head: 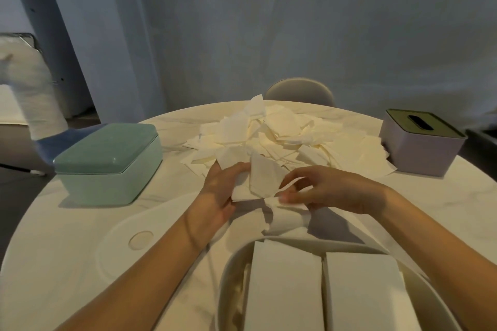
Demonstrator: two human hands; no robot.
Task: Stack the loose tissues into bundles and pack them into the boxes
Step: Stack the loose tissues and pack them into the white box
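Both hands work mid-worktop [80,236], gathering tissues off the near edge of the loose tissue pile [277,134]. Left hand [220,191] grips the small bundle [259,183] from its left side; right hand [322,191] pinches tissue at the bundle's lower right corner, fingers curled. To do this well: square the edges before adding more, keep the sheets flat, and don't crumple the drooping ones below the right hand. The white open box [226,277] nearest the person already holds two neat stacks [285,290]. The green lidded box [107,161] at left is closed and needs opening; the lilac slot-top box [422,142] sits at right, touching the pile. A chair back [298,90] stands behind the worktop.
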